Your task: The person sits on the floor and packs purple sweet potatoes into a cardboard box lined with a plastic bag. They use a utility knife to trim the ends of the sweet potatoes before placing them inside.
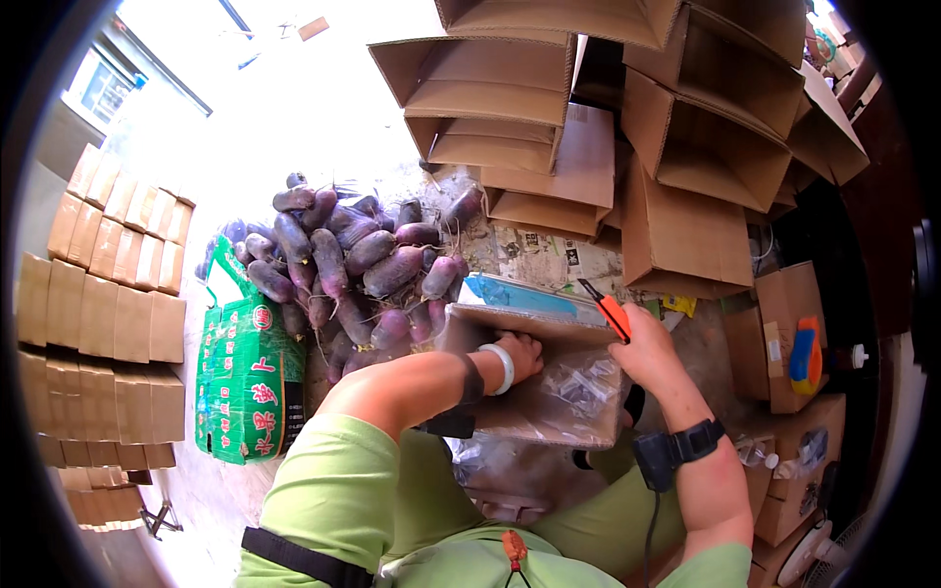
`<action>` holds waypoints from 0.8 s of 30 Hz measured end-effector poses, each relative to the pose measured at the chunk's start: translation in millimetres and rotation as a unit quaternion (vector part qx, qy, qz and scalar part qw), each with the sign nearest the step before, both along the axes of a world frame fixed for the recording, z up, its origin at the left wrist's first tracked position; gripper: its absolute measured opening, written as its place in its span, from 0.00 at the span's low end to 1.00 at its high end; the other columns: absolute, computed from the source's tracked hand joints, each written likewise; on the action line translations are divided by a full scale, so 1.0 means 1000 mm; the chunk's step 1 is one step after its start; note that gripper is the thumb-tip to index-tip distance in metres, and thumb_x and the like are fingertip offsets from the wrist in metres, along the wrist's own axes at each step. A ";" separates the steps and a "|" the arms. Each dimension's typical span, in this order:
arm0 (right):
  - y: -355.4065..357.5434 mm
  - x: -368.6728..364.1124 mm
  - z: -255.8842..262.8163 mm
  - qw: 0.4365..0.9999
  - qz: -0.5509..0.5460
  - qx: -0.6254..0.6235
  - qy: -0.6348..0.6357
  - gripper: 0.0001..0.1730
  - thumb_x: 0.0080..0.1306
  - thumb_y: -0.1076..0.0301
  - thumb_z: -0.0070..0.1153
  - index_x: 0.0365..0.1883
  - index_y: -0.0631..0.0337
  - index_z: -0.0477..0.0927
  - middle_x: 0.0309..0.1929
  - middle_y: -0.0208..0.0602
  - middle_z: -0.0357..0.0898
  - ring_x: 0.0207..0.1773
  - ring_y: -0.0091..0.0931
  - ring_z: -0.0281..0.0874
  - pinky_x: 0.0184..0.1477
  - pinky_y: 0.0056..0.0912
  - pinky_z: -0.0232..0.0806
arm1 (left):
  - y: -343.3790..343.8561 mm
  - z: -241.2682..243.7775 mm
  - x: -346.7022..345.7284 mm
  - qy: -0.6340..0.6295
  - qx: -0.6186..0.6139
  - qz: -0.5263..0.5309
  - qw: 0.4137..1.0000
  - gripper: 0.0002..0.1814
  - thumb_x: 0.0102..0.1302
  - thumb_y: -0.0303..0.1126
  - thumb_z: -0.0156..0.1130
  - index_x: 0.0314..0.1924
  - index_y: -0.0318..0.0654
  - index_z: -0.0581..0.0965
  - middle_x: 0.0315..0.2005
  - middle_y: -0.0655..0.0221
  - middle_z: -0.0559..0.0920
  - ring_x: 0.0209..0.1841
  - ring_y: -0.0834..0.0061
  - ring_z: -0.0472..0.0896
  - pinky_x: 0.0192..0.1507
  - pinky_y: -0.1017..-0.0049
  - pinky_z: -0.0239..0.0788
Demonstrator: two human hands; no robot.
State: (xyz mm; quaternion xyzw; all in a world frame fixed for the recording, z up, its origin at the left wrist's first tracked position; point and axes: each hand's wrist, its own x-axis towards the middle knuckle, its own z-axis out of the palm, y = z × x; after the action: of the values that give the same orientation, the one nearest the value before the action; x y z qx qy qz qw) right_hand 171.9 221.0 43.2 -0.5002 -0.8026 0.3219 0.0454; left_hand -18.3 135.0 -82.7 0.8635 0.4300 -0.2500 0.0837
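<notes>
An open cardboard box (581, 430) stands before me, with crumpled clear plastic (584, 386) inside. My left hand (520, 356), a pale bangle at its wrist, reaches into the box near its left side; whether the fingers hold anything is hidden. My right hand (641, 344) grips an orange utility knife (616, 318) above the box's right rim, blade bared and pointing up and left. Behind the box lies a blue and white package (514, 294). A heap of dark purple radishes (393, 272) spreads on the floor beyond it and to the left, some under clear plastic.
A green printed bag (250, 375) stands left of the radishes. Stacked small cartons (103, 316) line the far left. Empty open cardboard boxes (684, 228) pile up ahead and to the right. A blue, orange and yellow tape dispenser (806, 356) and a fan (816, 551) are at the right.
</notes>
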 end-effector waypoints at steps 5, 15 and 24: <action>0.003 0.005 0.001 1.000 0.004 -0.018 0.002 0.19 0.46 0.72 0.58 0.37 0.64 0.68 0.40 0.50 0.72 0.47 0.47 0.70 0.46 0.44 0.64 | 0.004 0.014 0.023 -0.003 -0.028 0.072 0.997 0.14 0.62 0.34 0.49 0.46 0.43 0.77 0.45 0.54 0.75 0.44 0.52 0.78 0.37 0.51 0.73; 0.000 0.017 0.006 0.992 -0.045 -0.100 0.059 0.24 0.45 0.65 0.65 0.38 0.63 0.70 0.33 0.45 0.75 0.37 0.41 0.74 0.40 0.38 0.66 | 0.030 -0.002 -0.021 -0.025 -0.297 0.176 0.938 0.37 0.51 0.30 0.58 0.64 0.47 0.62 0.60 0.50 0.64 0.59 0.49 0.67 0.59 0.59 0.61; 0.008 0.022 -0.016 0.961 -0.106 -0.185 0.175 0.20 0.51 0.68 0.64 0.41 0.63 0.73 0.24 0.30 0.74 0.22 0.21 0.72 0.25 0.26 0.66 | 0.022 0.092 0.053 -0.294 -0.322 0.168 0.884 0.24 0.56 0.38 0.54 0.54 0.40 0.72 0.48 0.50 0.77 0.53 0.53 0.74 0.54 0.62 0.64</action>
State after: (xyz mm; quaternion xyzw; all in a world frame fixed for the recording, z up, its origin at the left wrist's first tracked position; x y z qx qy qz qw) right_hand 193.6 229.2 27.5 -0.5183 -0.6510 0.5402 0.1258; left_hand 34.7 157.4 9.1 0.7379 0.4198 -0.0915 0.5205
